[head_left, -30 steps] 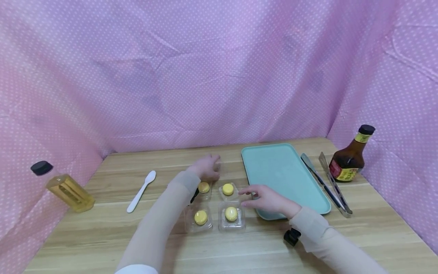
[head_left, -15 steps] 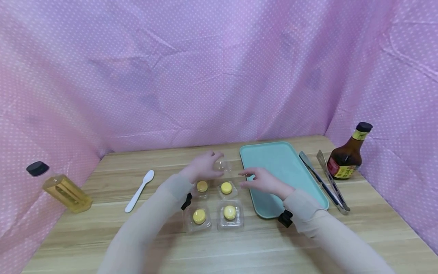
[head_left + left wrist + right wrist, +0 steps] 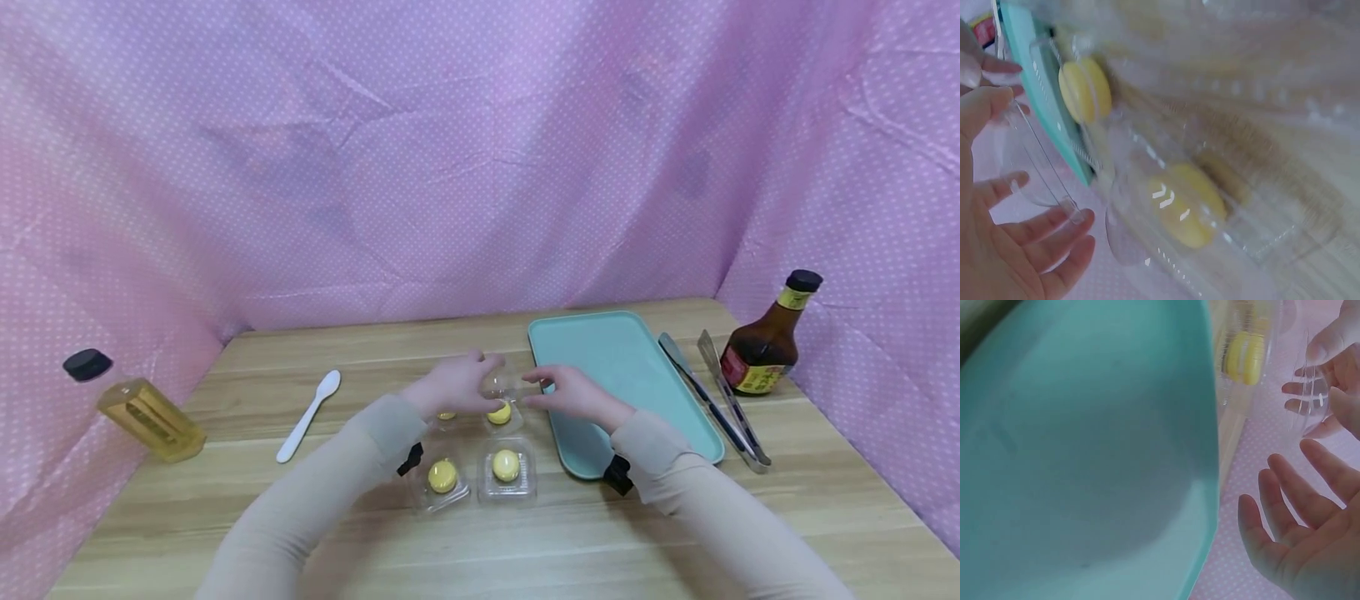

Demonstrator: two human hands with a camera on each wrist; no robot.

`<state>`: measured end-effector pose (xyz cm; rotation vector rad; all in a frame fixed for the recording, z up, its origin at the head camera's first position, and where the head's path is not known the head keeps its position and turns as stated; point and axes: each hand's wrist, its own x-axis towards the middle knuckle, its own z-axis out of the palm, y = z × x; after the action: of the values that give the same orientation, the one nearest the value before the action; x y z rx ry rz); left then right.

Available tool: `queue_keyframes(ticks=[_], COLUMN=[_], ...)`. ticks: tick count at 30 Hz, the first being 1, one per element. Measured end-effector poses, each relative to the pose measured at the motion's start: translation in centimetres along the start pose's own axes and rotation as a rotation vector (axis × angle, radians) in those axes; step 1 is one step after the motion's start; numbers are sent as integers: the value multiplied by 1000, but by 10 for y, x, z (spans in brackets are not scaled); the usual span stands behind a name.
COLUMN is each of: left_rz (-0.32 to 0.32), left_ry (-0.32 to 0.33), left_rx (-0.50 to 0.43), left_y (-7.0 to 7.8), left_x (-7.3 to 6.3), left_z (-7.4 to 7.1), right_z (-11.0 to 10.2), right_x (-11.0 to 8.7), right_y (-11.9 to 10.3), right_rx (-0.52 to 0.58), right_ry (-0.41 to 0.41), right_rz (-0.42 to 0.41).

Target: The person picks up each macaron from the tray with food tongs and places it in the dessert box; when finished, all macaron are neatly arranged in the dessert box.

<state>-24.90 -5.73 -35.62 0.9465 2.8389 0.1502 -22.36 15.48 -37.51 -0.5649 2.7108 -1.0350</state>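
My left hand (image 3: 459, 385) holds a clear domed plastic lid (image 3: 1036, 164) by its edges, thumb on one side and fingers on the other. Facing it, my right hand (image 3: 573, 393) has spread, slightly bent fingers near the lid's other edge; whether they touch it I cannot tell. Below are small clear plastic boxes, each with a yellow macaron. The back right macaron (image 3: 498, 414) lies just under the lid, and the back left macaron (image 3: 447, 415) is partly hidden by my left hand. The front left macaron (image 3: 442, 476) and front right macaron (image 3: 506, 466) sit nearer me.
A turquoise tray (image 3: 615, 358) lies under and beyond my right hand. Metal tongs (image 3: 723, 408) and a brown sauce bottle (image 3: 763, 350) are on the right. To the left are a white spoon (image 3: 307, 417) and an oil bottle (image 3: 153, 421). A pink dotted cloth (image 3: 465, 167) hangs behind.
My left hand has moved right and nearer, bringing the clear lid over the back right macaron. My right hand has risen from beside that box to near the lid.
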Motion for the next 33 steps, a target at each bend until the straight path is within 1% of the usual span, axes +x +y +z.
queue_keyframes(ticks=[4, 7, 11, 19, 25, 31, 33], left_rz=[-25, -32, -35, -64, -54, -42, -36], left_ry=[-27, -31, -37, -82, -84, -80, -73], left_rx=[-5, -25, -69, -151, -148, -201, -200], left_y=[5, 7, 8, 10, 6, 1, 0], left_x=[-5, -8, -10, -15, -19, -23, -24], left_z=[4, 7, 10, 12, 13, 13, 13], right_z=[1, 3, 5, 10, 12, 11, 10], right_x=[2, 4, 7, 13, 14, 15, 16], right_y=[-2, -3, -4, -4, -6, -7, -7], right_rx=[-24, -38, -60, -94, -109, -114, -111], right_ry=[-3, -15, -38, -75, -78, -82, -85], right_rz=[-7, -26, -33, -21, -8, -10, -4])
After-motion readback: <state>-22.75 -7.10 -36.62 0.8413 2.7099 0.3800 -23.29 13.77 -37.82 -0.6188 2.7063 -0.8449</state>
